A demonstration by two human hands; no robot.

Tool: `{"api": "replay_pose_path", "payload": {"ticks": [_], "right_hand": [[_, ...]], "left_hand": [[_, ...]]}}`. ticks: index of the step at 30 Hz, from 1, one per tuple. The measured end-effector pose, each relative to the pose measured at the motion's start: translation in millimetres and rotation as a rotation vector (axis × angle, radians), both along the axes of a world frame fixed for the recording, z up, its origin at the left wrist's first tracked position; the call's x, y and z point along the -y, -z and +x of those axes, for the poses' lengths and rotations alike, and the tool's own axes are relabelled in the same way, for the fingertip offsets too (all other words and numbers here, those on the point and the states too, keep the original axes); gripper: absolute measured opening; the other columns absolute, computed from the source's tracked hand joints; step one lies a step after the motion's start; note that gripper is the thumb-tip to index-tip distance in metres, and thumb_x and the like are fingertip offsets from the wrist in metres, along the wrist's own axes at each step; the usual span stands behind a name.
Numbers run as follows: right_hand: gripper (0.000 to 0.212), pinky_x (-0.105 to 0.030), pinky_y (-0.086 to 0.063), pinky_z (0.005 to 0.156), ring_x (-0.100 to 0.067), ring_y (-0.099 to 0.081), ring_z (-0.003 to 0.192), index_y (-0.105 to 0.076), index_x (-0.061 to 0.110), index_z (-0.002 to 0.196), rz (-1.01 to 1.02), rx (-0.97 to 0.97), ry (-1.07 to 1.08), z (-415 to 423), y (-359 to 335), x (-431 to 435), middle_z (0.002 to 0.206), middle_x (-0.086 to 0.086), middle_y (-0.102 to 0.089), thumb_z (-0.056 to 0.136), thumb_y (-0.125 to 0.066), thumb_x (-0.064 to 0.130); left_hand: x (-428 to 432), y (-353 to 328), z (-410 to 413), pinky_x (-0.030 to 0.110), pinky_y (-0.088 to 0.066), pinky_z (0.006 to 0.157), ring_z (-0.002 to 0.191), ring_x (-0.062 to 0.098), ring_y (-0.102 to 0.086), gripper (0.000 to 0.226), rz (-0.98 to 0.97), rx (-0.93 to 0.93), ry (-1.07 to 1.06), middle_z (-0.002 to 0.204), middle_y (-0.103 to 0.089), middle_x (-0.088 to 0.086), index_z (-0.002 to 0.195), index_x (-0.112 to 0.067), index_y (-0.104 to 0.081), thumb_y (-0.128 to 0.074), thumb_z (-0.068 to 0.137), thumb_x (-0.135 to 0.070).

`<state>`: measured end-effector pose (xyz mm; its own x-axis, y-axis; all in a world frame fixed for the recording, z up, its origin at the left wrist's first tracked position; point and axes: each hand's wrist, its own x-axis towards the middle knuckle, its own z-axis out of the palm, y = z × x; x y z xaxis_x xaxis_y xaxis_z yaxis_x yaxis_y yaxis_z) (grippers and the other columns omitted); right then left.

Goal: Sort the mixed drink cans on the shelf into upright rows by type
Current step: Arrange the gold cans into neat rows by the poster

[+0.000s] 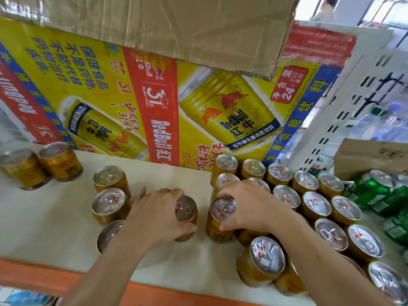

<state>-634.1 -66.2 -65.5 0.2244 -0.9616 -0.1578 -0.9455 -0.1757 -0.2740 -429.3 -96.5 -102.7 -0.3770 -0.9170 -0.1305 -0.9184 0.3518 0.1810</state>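
Gold energy-drink cans with silver tops stand on a pale shelf (55, 217). My left hand (154, 213) is wrapped around one gold can (186, 209) near the shelf's middle, tilted slightly right. My right hand (247, 206) grips a second gold can (221, 217), upright, beside a packed block of gold cans (315, 204) to the right. A short column of three gold cans (109, 202) stands left of my left hand. Two more gold cans (59, 162) stand at the far left.
A yellow and red printed carton (154, 96) forms the back wall, with a brown cardboard flap (176, 25) overhanging it. Green cans (379, 195) lie at the right beside a brown box (371, 157) and a white perforated panel (353, 96). The shelf's orange front edge (165, 294) runs below.
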Motion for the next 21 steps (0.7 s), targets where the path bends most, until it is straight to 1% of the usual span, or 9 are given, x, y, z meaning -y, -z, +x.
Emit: {"api": "replay_pose_path", "payload": {"ticks": [3, 7, 8, 11, 13, 15, 17, 20, 21], "right_hand": [[0.06, -0.031, -0.046, 0.088, -0.014, -0.053, 0.108, -0.059, 0.025, 0.12, -0.023, 0.007, 0.007, -4, 8, -2, 0.118, 0.005, -0.06, 0.067, -0.081, 0.044], [0.061, -0.031, -0.045, 0.085, -0.015, -0.053, 0.106, -0.053, 0.024, 0.117, -0.054, 0.055, 0.036, -7, 12, -5, 0.115, 0.006, -0.058, 0.067, -0.082, 0.043], [0.062, -0.03, -0.044, 0.086, -0.015, -0.052, 0.107, -0.051, 0.024, 0.118, -0.064, 0.057, 0.033, -7, 12, -6, 0.117, 0.006, -0.056, 0.068, -0.082, 0.042], [0.064, -0.027, -0.039, 0.087, -0.013, -0.047, 0.11, -0.049, 0.021, 0.121, -0.08, 0.047, 0.009, -7, 9, -6, 0.121, 0.006, -0.047, 0.069, -0.082, 0.041], [0.062, -0.027, -0.04, 0.087, -0.013, -0.048, 0.107, -0.052, 0.02, 0.118, -0.068, 0.059, -0.003, -9, 9, -6, 0.119, 0.005, -0.049, 0.068, -0.082, 0.042], [0.061, -0.03, -0.043, 0.086, -0.012, -0.049, 0.101, -0.055, 0.02, 0.115, -0.048, 0.096, 0.004, -13, 10, -8, 0.113, 0.007, -0.052, 0.067, -0.082, 0.046], [0.057, -0.028, -0.043, 0.084, -0.009, -0.049, 0.097, -0.057, 0.02, 0.113, -0.049, 0.152, 0.022, -18, 11, -12, 0.107, 0.01, -0.052, 0.069, -0.081, 0.049], [0.046, -0.028, -0.046, 0.083, -0.007, -0.052, 0.098, -0.06, 0.021, 0.112, -0.082, 0.222, 0.073, -25, 11, -16, 0.103, 0.011, -0.055, 0.077, -0.075, 0.046], [0.043, -0.029, -0.047, 0.082, -0.007, -0.053, 0.097, -0.061, 0.021, 0.111, -0.089, 0.225, 0.083, -27, 11, -17, 0.102, 0.01, -0.056, 0.078, -0.074, 0.046]], "left_hand": [[-1, 0, -3, 0.043, -0.028, 0.11, 0.11, 0.017, -0.054, 0.061, 0.011, -0.007, 0.008, 0.111, -0.06, -0.011, 0.111, -0.035, -0.048, -0.063, 0.066, -0.074], [-2, 2, -5, 0.04, -0.033, 0.105, 0.106, 0.017, -0.056, 0.06, 0.006, -0.037, 0.014, 0.106, -0.06, -0.012, 0.106, -0.035, -0.049, -0.064, 0.062, -0.075], [-2, 2, -6, 0.038, -0.035, 0.101, 0.104, 0.017, -0.056, 0.06, 0.004, -0.048, 0.018, 0.105, -0.06, -0.012, 0.105, -0.035, -0.05, -0.065, 0.062, -0.075], [-3, 4, -8, 0.031, -0.041, 0.08, 0.099, 0.017, -0.057, 0.059, 0.007, -0.084, 0.038, 0.099, -0.059, -0.013, 0.101, -0.036, -0.049, -0.065, 0.059, -0.075], [-4, 4, -10, 0.03, -0.042, 0.073, 0.097, 0.017, -0.057, 0.06, 0.023, -0.118, 0.051, 0.099, -0.059, -0.013, 0.101, -0.036, -0.05, -0.064, 0.057, -0.074], [-7, 4, -12, 0.029, -0.041, 0.071, 0.096, 0.015, -0.057, 0.062, 0.032, -0.137, 0.059, 0.1, -0.059, -0.014, 0.104, -0.037, -0.052, -0.065, 0.056, -0.074], [-9, 3, -13, 0.029, -0.041, 0.071, 0.094, 0.013, -0.056, 0.065, 0.043, -0.149, 0.069, 0.1, -0.059, -0.015, 0.105, -0.038, -0.052, -0.062, 0.052, -0.075], [-14, -2, -15, 0.03, -0.046, 0.072, 0.089, 0.009, -0.055, 0.071, 0.083, -0.187, 0.1, 0.095, -0.059, -0.016, 0.102, -0.039, -0.054, -0.052, 0.043, -0.079], [-16, -4, -16, 0.029, -0.047, 0.072, 0.087, 0.007, -0.055, 0.07, 0.1, -0.2, 0.107, 0.094, -0.059, -0.017, 0.102, -0.039, -0.055, -0.052, 0.043, -0.078]]}}
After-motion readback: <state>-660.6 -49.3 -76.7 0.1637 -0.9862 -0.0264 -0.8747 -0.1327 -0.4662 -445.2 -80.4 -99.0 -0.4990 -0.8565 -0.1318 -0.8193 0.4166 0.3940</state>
